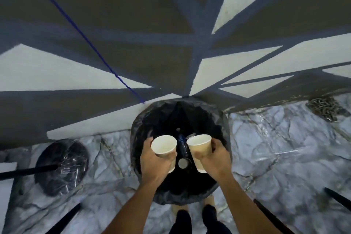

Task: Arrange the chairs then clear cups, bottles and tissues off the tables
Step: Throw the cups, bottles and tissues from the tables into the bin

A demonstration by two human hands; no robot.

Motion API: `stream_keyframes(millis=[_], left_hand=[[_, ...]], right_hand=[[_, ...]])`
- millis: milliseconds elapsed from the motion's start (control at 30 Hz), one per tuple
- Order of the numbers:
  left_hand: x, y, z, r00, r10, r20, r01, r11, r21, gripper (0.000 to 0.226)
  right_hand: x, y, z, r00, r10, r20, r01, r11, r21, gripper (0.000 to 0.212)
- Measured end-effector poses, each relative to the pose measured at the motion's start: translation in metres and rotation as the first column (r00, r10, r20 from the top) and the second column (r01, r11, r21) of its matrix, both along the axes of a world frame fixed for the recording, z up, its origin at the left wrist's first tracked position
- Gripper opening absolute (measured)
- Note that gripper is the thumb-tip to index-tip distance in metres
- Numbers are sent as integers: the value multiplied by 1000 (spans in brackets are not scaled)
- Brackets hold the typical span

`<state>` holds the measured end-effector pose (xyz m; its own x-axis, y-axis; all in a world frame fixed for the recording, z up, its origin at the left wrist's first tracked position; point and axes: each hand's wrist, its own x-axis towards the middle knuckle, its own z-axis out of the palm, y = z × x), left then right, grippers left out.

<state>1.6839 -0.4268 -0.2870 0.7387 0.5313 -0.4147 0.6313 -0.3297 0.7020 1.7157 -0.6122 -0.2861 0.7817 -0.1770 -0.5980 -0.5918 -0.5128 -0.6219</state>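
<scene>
Left hand [153,163] wrapped around paper cup [164,147], right hand [214,159] wrapped around second paper cup [199,147]; both cups empty, mouths tilted toward camera, held side by side above open bin [144,135] lined with black bag. Dark bottle [182,145] lies inside bin, seen in gap between cups. Bin stands against patterned wall [95,34]; marble floor [275,148] open to right. Round black stand base [62,167] on floor to left, well apart from bin. Pile of chain [325,109] near wall, far right.
</scene>
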Motion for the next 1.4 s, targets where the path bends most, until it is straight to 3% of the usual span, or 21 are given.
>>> stream_keyframes(millis=[200,333,467,600,800,1033,1167,1300,1400], left_hand=[[49,5,-148,995,-8,-95,12,999,51,82],[80,7,-225,988,-80,-130,93,991,92,87],[103,16,-270,978,-166,-129,184,972,144,101],[95,16,-275,970,-173,-172,194,974,116,89],[53,5,-221,912,-307,-272,344,934,98,69],[40,-7,-104,865,-443,-236,468,882,59,57],[48,-21,-27,771,-601,-211,628,773,92,59],[52,-37,51,685,-711,-161,729,670,141,50],[47,-55,107,591,-795,-135,804,566,185,54]], right_hand=[[23,30,-152,975,-126,-185,130,992,10,71],[34,43,-228,960,-115,-255,115,993,-13,69],[47,43,-270,930,-115,-350,103,993,-54,76],[48,35,-271,900,-103,-424,71,993,-92,75],[35,25,-218,893,17,-449,-30,999,-23,49],[20,16,-98,925,225,-307,-241,970,-15,47],[18,2,-21,935,300,-191,-325,939,-116,47],[7,-19,61,939,304,-158,-332,923,-193,51],[-13,-43,122,948,300,-110,-318,917,-243,57]])
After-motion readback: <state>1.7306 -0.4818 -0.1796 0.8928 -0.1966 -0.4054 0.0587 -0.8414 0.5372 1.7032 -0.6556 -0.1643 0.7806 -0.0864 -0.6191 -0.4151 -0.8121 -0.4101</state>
